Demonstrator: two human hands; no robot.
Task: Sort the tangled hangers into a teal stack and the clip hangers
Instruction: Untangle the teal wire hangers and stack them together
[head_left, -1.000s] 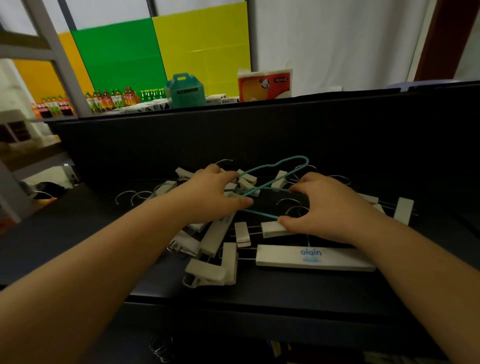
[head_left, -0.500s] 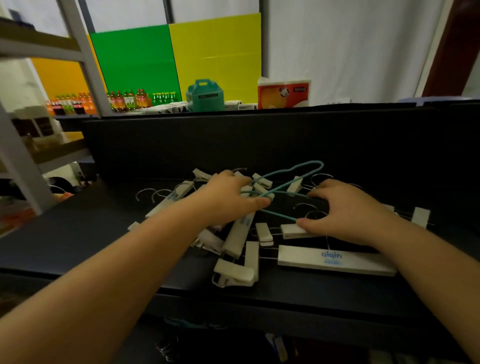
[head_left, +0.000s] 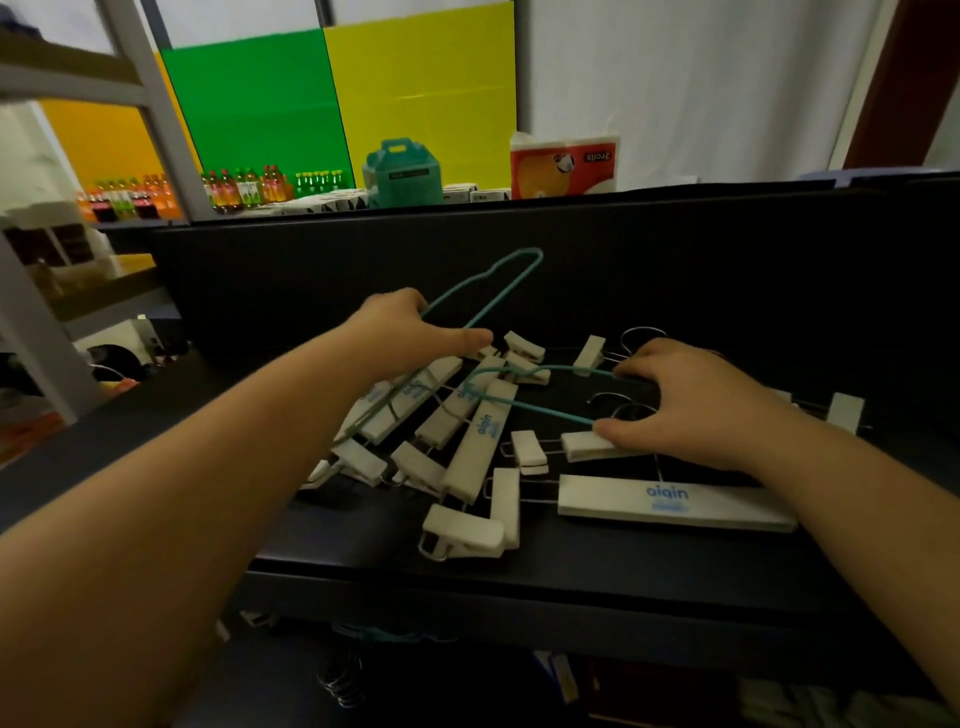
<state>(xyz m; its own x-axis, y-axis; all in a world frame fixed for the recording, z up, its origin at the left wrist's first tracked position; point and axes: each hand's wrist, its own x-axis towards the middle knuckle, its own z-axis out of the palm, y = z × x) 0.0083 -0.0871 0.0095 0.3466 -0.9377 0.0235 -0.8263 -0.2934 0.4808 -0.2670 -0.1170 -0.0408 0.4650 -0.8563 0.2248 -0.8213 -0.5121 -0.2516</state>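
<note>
Left hand (head_left: 410, 338) grips a teal hanger (head_left: 483, 283), raised clear behind the clip hangers (head_left: 467, 441). Right hand (head_left: 685, 405) presses that pile onto the counter (head_left: 597, 566), fingers curled on another teal wire, apparently to anchor it.

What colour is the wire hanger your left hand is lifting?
Teal, seen clearly in the head view: the wire hanger held by the left hand.
</note>
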